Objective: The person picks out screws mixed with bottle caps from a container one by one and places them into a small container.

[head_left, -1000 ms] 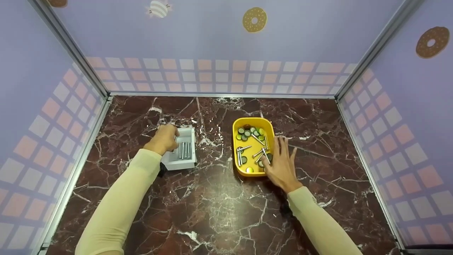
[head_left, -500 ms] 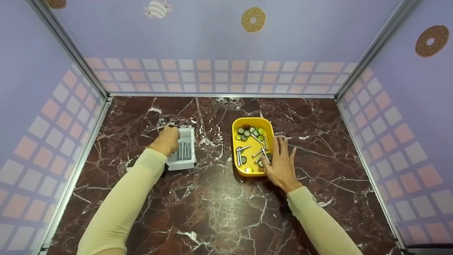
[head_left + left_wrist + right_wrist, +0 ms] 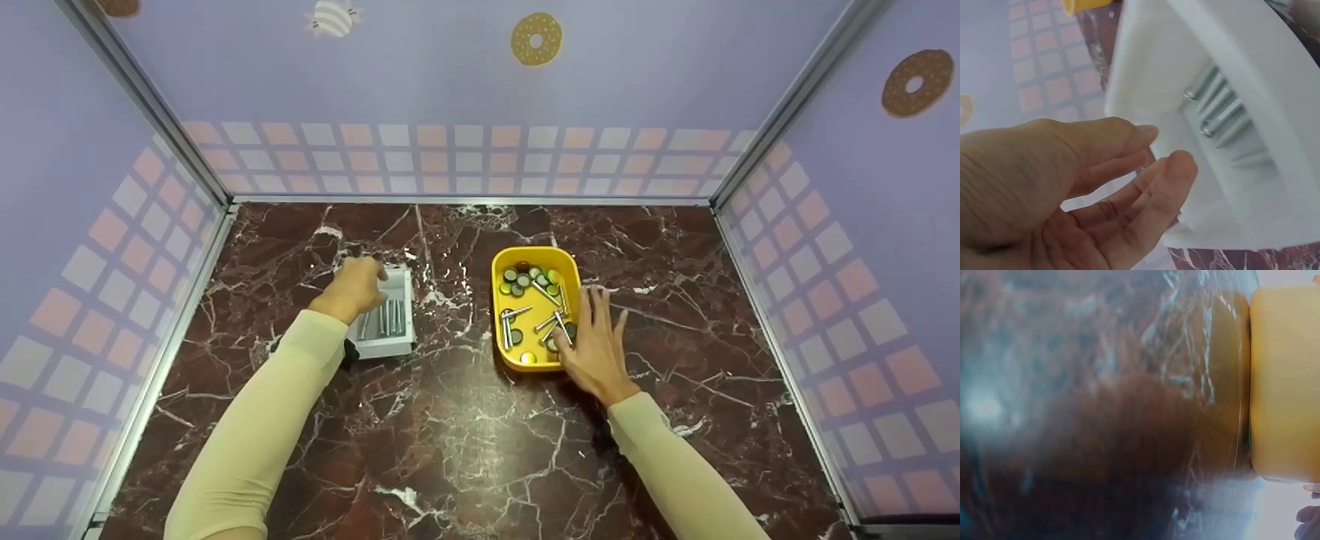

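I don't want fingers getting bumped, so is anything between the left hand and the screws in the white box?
Nothing I can see. The left hand is partly over the open white box, and the screws lie in view inside.

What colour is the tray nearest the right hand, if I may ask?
The tray is bright yellow; it shows best in the head view.

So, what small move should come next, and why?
Probably the left hand should reach for a loose screw in the yellow tray: it seems to hold nothing above the white box, where other screws lie side by side, while the tray mixes screws with round discs.
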A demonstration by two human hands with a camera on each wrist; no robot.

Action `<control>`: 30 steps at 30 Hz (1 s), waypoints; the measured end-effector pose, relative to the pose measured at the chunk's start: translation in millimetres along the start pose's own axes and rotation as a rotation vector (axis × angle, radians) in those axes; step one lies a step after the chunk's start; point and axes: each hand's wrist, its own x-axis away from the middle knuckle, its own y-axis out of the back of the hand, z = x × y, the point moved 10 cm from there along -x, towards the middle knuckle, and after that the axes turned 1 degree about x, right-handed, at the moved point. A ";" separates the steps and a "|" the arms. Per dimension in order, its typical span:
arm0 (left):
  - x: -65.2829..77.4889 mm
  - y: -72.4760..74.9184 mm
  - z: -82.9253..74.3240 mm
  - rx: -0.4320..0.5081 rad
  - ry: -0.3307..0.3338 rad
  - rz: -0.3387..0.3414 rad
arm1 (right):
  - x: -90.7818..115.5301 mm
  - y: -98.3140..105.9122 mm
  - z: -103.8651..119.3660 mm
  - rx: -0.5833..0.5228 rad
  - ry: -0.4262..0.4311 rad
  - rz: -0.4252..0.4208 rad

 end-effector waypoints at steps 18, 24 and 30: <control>-1.8 9.7 -79.5 0.043 -0.103 -0.129 | 0.0 0.9 0.9 -0.015 0.003 0.004; -12.3 -2.2 -112.5 0.013 -0.152 -0.101 | 0.5 0.1 0.6 -0.005 0.010 0.003; -19.4 -15.7 -142.8 -0.024 -0.182 -0.080 | 0.7 -0.1 0.6 -0.012 0.004 0.010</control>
